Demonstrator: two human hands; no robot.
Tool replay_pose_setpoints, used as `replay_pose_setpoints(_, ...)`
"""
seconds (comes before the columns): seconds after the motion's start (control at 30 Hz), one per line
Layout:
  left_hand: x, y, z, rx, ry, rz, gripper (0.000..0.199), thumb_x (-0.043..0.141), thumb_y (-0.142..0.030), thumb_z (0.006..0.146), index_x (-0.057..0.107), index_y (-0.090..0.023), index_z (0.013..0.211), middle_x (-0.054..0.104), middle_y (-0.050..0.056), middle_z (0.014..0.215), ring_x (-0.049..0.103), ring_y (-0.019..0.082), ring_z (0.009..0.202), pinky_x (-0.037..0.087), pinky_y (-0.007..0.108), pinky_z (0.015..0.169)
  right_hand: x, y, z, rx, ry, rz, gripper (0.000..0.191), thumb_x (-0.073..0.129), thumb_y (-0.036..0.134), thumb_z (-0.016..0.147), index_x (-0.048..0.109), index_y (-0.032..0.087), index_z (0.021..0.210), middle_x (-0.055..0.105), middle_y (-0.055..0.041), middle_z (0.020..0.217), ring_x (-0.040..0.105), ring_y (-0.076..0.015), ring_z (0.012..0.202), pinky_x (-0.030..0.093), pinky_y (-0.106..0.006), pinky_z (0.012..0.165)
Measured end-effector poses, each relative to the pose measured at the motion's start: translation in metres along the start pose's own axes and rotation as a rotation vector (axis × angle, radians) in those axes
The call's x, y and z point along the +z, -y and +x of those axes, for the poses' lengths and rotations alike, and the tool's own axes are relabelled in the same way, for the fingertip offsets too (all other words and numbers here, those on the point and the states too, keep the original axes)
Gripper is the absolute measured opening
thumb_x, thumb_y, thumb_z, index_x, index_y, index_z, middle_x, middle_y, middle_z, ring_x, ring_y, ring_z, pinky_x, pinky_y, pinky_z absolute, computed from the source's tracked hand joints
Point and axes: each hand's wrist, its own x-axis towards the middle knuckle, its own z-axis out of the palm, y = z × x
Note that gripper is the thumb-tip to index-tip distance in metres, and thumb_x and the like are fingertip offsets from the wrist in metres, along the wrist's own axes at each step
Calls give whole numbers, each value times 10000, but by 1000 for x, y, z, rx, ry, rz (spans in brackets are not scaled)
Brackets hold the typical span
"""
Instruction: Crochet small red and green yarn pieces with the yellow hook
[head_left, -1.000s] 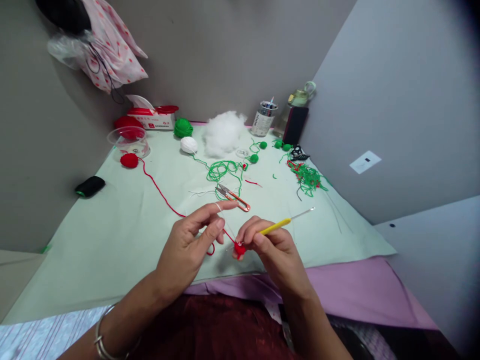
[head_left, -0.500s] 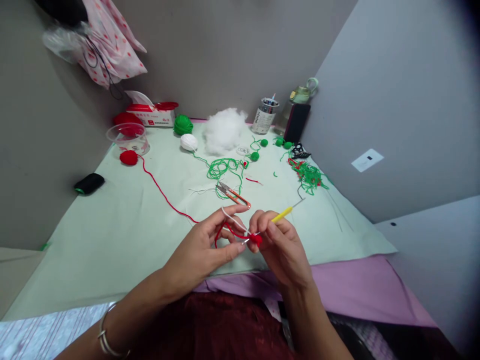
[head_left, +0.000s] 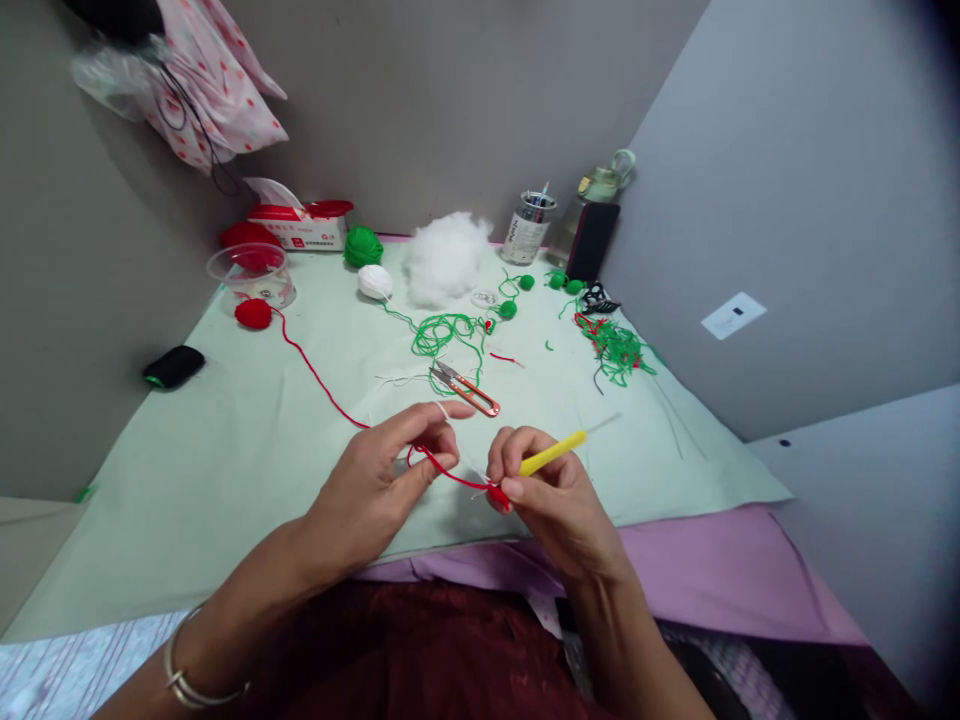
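Note:
Red yarn [head_left: 459, 478] runs from my left hand [head_left: 382, 480] to a small red crocheted piece [head_left: 499, 497]. The thumb and fingers of my left hand are pinched on the red yarn, and a white strand loops near its index finger. My right hand [head_left: 559, 495] grips the red piece at its fingertips, together with a crochet hook with a yellow handle [head_left: 553, 454], whose grey end points up to the right. The red strand leads back to a red yarn ball [head_left: 253, 314] at the left. Orange-handled snips [head_left: 476, 395] lie just beyond my hands.
White stuffing [head_left: 448, 260], a white yarn ball [head_left: 374, 282] and a green yarn ball [head_left: 364, 246] sit at the back. Tangled green scraps [head_left: 619, 350] lie right. A pen tin [head_left: 527, 235], bottle [head_left: 598, 185] and phone [head_left: 593, 243] stand behind. A clear tub [head_left: 259, 280] is at left.
My left hand has moved left, away from the red piece, and its fingers have closed on the yarn. My right hand has shifted slightly left, with the hook lying flatter.

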Motion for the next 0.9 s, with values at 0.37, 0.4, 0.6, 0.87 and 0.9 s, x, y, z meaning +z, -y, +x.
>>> replay_pose_setpoints(0.37,-8,-4,-3,36,26,-23,439,429,-235,1066,657,-256,1439,731,55,1192,628,236,1267,463,361,1101,-1,2,-1,-51,30,-66,113,844,189,863,735,211,847,661,8,850,600,-95,724,505,-204,677)
replay_pose_setpoints(0.4,0,-3,-5,24,0,-41,435,428,-256,1074,647,-234,1450,724,68,1185,630,238,1254,468,356,1087,-1,1,-1,-54,37,-68,112,841,188,869,733,212,851,662,11,846,602,-94,728,507,-205,687)
replay_pose_setpoints(0.6,42,12,-12,82,-92,-86,466,396,-344,1114,585,-160,1497,699,69,1026,657,193,924,513,310,897,0,0,-1,-59,32,-38,124,857,206,862,733,209,853,658,23,829,604,-83,706,516,-195,673)
replay_pose_setpoints(0.87,25,3,-5,-19,38,-88,356,489,-342,1070,711,-220,1320,706,-1,834,606,168,725,498,278,722,-1,0,-1,-25,52,-20,139,859,220,860,722,204,844,664,25,796,615,-87,690,518,-207,680)
replay_pose_setpoints(0.9,20,-1,-4,-18,53,-86,347,493,-333,1067,718,-229,1309,710,-1,855,611,166,743,505,278,743,-1,0,-1,-27,53,-36,134,853,222,868,722,207,847,665,25,804,617,-88,695,518,-210,682)
